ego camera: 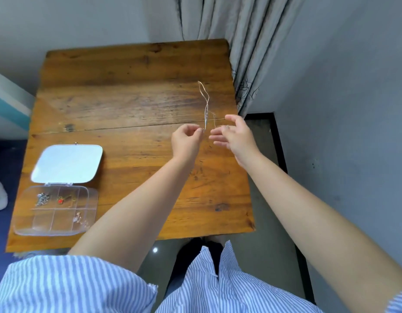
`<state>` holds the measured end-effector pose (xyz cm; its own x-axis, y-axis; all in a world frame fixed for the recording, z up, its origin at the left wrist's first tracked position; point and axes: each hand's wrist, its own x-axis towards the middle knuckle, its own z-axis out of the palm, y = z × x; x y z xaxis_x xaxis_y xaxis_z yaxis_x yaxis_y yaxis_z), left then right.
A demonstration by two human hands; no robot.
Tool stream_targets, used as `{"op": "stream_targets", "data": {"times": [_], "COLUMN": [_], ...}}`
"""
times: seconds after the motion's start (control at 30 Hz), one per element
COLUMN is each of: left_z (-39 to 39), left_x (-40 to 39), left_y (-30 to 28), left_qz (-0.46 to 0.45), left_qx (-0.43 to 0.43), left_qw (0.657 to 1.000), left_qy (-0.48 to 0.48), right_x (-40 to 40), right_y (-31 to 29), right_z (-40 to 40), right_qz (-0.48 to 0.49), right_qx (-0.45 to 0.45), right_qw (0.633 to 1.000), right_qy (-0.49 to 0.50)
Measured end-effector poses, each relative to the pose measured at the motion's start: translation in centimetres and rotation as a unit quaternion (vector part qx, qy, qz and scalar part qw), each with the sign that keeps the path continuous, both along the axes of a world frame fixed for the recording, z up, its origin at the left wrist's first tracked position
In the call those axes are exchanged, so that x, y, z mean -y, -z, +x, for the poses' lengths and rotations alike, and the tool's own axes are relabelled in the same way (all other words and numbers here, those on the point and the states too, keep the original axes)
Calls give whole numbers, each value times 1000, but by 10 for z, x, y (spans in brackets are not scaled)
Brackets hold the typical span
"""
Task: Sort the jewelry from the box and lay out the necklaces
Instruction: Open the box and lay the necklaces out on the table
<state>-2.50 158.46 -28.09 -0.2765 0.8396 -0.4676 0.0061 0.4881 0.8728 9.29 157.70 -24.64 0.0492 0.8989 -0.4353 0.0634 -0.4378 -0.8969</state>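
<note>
Wooden table [118,105], open jewelry box [56,208] near left. Left hand [186,141] pinches thin necklace [205,102] end, chain stretched flat away; right hand [234,136] spread open, likely straightening it.

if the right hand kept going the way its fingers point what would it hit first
Probably the thin gold chain necklace pinched by the left hand; the right hand has open fingers aimed left at it, though depth is unclear.
</note>
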Motion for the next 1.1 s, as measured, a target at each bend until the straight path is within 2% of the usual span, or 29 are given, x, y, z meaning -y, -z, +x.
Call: {"op": "stream_targets", "data": {"times": [0.17,0.27,0.47,0.63,0.73,0.83,0.93,1.03,1.1], "left_z": [-2,-3,-6,0,2,-1,-15,-49,-82], "left_x": [52,90,135,154,158,163,168,177,181], "left_y": [57,84,100,105,105,99,88,73,62], "left_qz": [-131,-198,-256,-272,-285,-295,-263,-211,-189], "left_qx": [-78,-125,-101,-66,-75,-105,-162,-196,-218], "left_qw": [988,971,960,960,955,948,944,950,952], "left_qy": [37,57,58,25,20,62,118,120,104], "right_x": [51,90,140,151,155,157,160,164,163], "right_y": [74,104,127,129,127,120,110,101,96], "right_z": [0,-1,10,17,21,24,18,-3,-26], "right_qz": [-152,-242,-295,-346,-373,-376,-330,-259,-222], "right_qx": [75,73,127,132,151,176,236,284,276], "right_qw": [985,967,947,929,914,906,906,908,915], "right_qy": [-21,-9,-1,-21,-46,-77,-119,-165,-194]}}
